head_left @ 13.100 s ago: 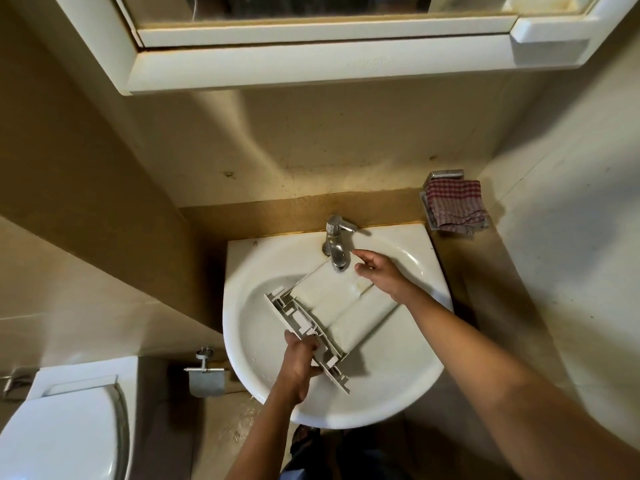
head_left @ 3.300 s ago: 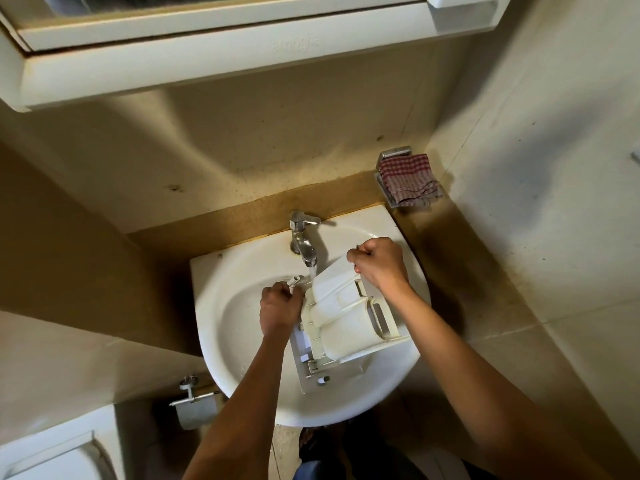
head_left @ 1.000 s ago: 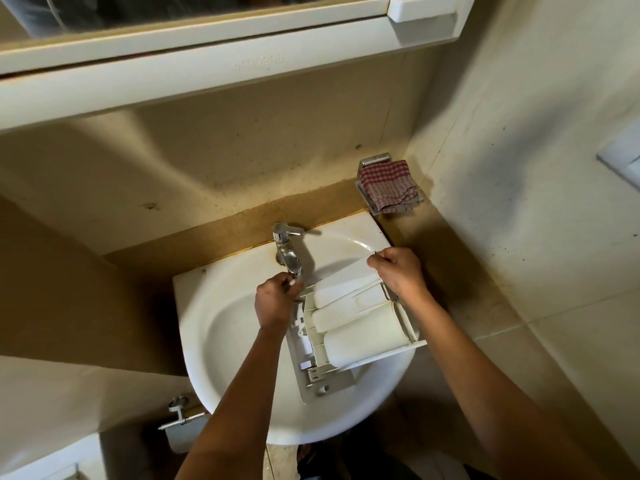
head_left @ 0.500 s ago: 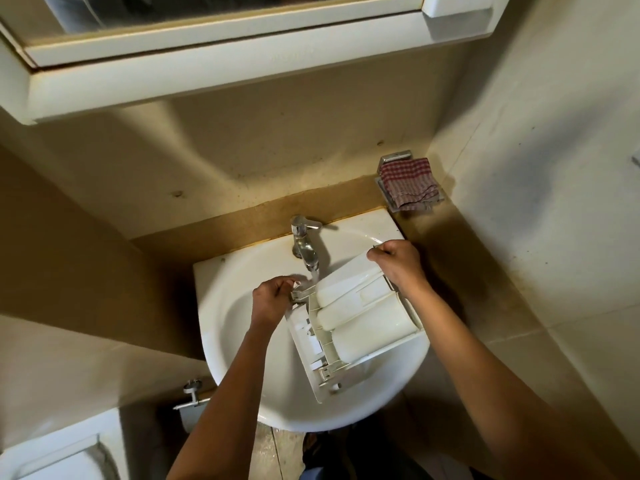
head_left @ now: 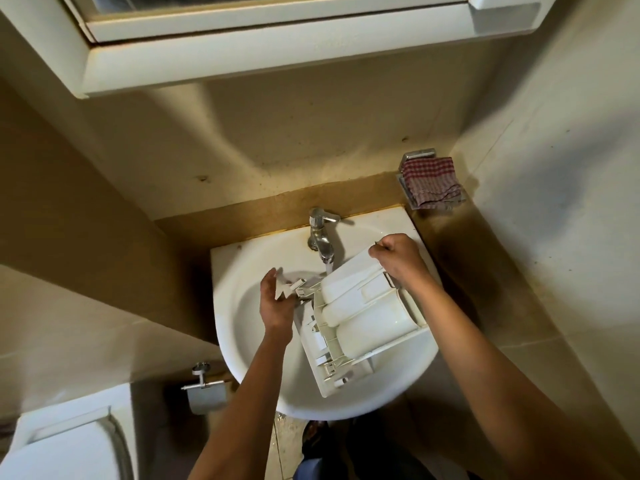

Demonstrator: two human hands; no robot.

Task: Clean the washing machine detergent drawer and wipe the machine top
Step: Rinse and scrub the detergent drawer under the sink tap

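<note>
The white plastic detergent drawer (head_left: 360, 310) lies upside down and tilted across the white sink (head_left: 242, 323). Its front panel points toward me. My right hand (head_left: 398, 258) grips the drawer's far end near the sink's back right corner. My left hand (head_left: 277, 303) is at the drawer's left corner, fingers partly spread around a small protruding plastic part. The chrome tap (head_left: 320, 237) stands just behind, and a thin stream of water falls from it onto the drawer's far left edge.
A red checked cloth (head_left: 433, 183) lies in a metal holder on the right wall. A white cabinet (head_left: 263, 46) hangs overhead. A toilet (head_left: 65, 441) and a paper holder (head_left: 204, 386) are at the lower left. Walls close in on both sides.
My left hand has loosened from a closed grip at the drawer's left corner and its fingers are now spread. The drawer and my right hand have stayed over the sink.
</note>
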